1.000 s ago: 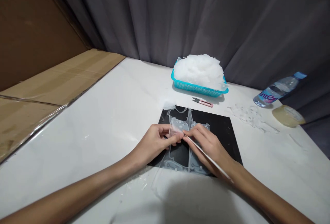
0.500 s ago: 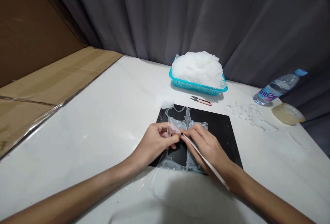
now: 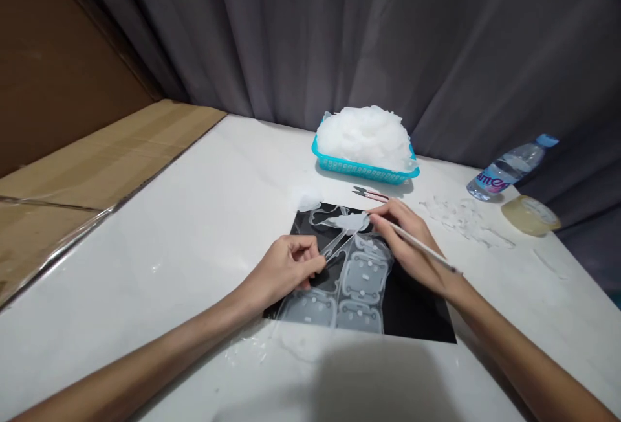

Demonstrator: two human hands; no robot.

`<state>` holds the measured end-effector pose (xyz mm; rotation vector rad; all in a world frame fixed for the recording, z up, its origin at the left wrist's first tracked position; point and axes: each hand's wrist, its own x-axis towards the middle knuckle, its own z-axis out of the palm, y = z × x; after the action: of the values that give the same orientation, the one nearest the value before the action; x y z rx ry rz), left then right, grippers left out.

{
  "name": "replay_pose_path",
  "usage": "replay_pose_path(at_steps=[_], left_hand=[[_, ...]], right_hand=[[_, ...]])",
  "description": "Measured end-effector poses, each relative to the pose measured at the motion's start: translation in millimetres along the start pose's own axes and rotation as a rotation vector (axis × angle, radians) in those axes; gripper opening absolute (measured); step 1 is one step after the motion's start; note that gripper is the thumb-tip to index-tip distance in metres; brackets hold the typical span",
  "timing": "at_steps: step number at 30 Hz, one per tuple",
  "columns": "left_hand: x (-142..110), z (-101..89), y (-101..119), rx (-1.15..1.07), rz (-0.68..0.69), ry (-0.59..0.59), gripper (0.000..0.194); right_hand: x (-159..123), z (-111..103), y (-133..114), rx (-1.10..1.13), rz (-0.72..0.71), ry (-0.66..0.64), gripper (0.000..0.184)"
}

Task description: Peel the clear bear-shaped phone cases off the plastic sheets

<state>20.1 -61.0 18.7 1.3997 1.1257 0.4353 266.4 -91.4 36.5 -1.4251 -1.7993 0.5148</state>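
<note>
A translucent moulded silicone-like sheet (image 3: 365, 276) with rounded panels lies over a black mat (image 3: 417, 309). My left hand (image 3: 295, 260) is closed in a pinch on a thin strip of the sheet, which stretches up and right from its fingertips. My right hand (image 3: 407, 234) holds a slim white stick-like tool (image 3: 422, 246) slanting back over the hand. At its fingertips is a small cloudy-white piece (image 3: 352, 221) that meets the stretched strips. Whether the fingers or the tool's tip grip that piece cannot be made out.
Behind the mat lie pink-handled thread snips (image 3: 371, 193) and a turquoise basket (image 3: 363, 168) heaped with white translucent pieces. To the right are clear scraps (image 3: 460, 218), a water bottle (image 3: 509, 169) and a tape roll (image 3: 531, 215). Cardboard (image 3: 107, 150) borders the left.
My hands have moved apart, the right one going up and right with the tool. Strips of the sheet now stretch between them, and the lower panels show more fully. The view has shifted slightly.
</note>
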Motion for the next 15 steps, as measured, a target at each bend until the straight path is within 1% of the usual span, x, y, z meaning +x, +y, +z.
replay_pose_path(at_steps=[2,3,5,7,8,9,10,11,12,13,14,15], left_hand=[[1.3,-1.9,1.0,-0.004,-0.017,-0.002,0.021],[2.1,-3.3,1.4,0.0,-0.023,-0.009,0.021],[3.6,-7.0,1.9,0.015,-0.033,-0.043,0.024],[3.9,-12.4,2.0,0.021,-0.032,-0.13,0.028],[3.3,-15.4,2.1,0.03,-0.015,-0.17,0.032],[2.3,-18.4,2.3,0.054,0.017,-0.175,0.037],[0.8,-21.1,2.9,0.107,0.062,-0.13,0.042],[-0.8,-23.3,3.9,0.192,0.119,-0.031,0.049],[-2.3,-24.9,5.6,0.301,0.192,0.115,0.056],[-3.5,-26.0,7.7,0.416,0.284,0.28,0.062],[-4.1,-26.6,10.3,0.52,0.39,0.413,0.067],[-3.9,-26.7,13.1,0.601,0.503,0.482,0.07]], right_hand=[[7.7,-8.1,4.6,0.06,0.095,0.015,0.02],[9.7,-10.4,5.3,0.097,0.124,-0.006,0.022],[10.4,-11.8,2.9,0.183,0.158,-0.103,0.022],[8.2,-10.0,-3.5,0.247,0.158,-0.213,0.02],[6.8,-8.5,-7.2,0.261,0.147,-0.246,0.019],[5.6,-7.0,-10.7,0.263,0.128,-0.259,0.018],[4.6,-5.6,-13.8,0.256,0.102,-0.256,0.017],[3.8,-4.3,-16.3,0.244,0.073,-0.247,0.016],[3.2,-3.2,-18.1,0.231,0.045,-0.244,0.015],[2.5,-2.1,-19.4,0.221,0.02,-0.248,0.014],[1.7,-1.1,-20.4,0.213,-0.007,-0.263,0.014],[0.7,-0.1,-21.4,0.203,-0.034,-0.287,0.014]])
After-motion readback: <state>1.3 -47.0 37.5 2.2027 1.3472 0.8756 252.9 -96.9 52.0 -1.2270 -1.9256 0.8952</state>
